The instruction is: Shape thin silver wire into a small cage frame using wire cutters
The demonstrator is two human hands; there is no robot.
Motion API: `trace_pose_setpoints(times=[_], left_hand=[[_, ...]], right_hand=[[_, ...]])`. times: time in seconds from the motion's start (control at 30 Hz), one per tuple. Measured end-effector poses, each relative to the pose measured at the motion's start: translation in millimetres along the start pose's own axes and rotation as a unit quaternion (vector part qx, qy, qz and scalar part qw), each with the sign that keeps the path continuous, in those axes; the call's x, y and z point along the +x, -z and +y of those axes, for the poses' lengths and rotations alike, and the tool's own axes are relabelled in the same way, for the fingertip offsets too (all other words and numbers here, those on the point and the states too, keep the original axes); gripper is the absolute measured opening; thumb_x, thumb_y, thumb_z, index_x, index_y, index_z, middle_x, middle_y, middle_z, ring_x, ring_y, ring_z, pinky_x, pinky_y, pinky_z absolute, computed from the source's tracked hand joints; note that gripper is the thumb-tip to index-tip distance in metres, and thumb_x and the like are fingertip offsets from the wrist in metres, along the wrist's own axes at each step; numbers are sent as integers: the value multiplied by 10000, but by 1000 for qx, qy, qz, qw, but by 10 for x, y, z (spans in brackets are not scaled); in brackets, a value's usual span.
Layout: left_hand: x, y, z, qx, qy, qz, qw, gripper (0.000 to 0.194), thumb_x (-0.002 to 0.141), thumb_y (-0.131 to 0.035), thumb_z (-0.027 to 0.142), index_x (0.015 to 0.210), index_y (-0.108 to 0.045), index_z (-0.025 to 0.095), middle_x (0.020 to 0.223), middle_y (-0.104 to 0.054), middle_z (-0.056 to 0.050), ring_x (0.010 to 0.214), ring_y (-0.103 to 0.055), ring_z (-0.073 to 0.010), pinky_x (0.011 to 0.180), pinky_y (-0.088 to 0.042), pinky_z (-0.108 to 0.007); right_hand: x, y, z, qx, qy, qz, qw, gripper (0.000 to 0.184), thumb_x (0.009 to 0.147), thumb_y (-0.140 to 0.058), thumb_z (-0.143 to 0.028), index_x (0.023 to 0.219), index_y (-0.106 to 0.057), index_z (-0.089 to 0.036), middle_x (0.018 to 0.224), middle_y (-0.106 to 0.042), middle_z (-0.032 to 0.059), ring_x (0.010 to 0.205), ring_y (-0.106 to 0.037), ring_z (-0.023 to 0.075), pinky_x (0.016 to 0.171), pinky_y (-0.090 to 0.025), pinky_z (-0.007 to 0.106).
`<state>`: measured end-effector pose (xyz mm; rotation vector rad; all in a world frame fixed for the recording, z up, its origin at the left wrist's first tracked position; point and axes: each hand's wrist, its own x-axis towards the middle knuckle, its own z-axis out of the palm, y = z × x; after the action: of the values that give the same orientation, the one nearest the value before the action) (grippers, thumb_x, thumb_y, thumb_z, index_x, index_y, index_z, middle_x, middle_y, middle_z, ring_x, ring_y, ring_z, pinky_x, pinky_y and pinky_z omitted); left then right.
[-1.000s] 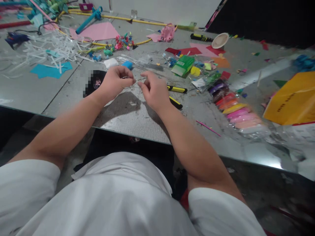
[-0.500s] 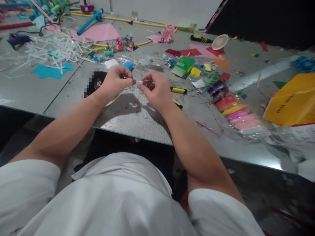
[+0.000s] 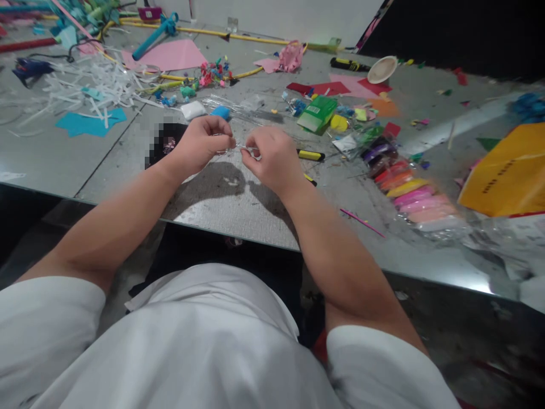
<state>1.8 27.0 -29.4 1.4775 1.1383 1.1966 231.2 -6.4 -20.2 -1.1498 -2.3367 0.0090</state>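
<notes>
Above the front part of the grey table, my left hand (image 3: 203, 141) is closed in a pinch on a thin, shiny wire-like strand (image 3: 238, 150). The strand spans the small gap between my hands, and its exact kind is too fine to make out. My right hand (image 3: 275, 158) faces it, thumb and fingers curled together at the strand's other end. Under and beyond the right hand lies a yellow-and-black cutter (image 3: 310, 155). A black item (image 3: 167, 145), partly pixelated, rests just left of my left wrist.
Packs of coloured clay (image 3: 419, 196) lie to the right, near a yellow bag (image 3: 506, 173). A green packet (image 3: 317, 113), a blue clay piece (image 3: 221, 112) and a white one (image 3: 193, 110) sit beyond my hands. White paper strips (image 3: 102, 85) are heaped at left. A pink stick (image 3: 361, 222) lies near the edge.
My right hand has shifted slightly to the right, and its fingers have turned a little downward. My left hand stays nearly in place, still pinching the strand.
</notes>
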Motion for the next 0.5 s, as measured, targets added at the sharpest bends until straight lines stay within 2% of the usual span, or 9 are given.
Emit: trace_pose_setpoints(times=[0.13,0.23,0.37,0.5], left_hand=[[-36,-1,47,18,11,-14,1000,172,813,-888,116,795,-764,234,732,-710,-14,664,-598,-148,661,-530,-328],[-70,-16,83,1,31,-52,998,157,813,-848,111,734,-761,216,673,-675,-16,627,-559,-130,618,-488,-295],[-100,-39,109,-28,54,-96,993,214,874,-867,135,720,-739,213,644,-641,-8,600,-538,-108,602,-473,-255],[-106,-33,109,-16,45,-95,994,263,919,-924,131,749,-740,209,663,-652,-9,610,-575,-109,625,-508,-264]], right_hand=[[-16,47,33,-25,8,-14,1000,197,1218,-568,-174,1209,-736,-277,1331,-857,185,1377,-777,384,1247,-610,547],[-30,67,63,-30,19,-18,999,265,1280,-521,-264,1134,-740,-293,1249,-843,167,1384,-773,385,1266,-623,586],[-34,91,112,-57,53,-23,997,451,1331,-412,-432,1016,-712,-311,1068,-784,147,1301,-788,407,1199,-659,641],[-30,136,124,-94,82,-29,992,535,1332,-291,-451,987,-681,-329,1016,-774,146,1186,-782,389,1120,-673,632]])
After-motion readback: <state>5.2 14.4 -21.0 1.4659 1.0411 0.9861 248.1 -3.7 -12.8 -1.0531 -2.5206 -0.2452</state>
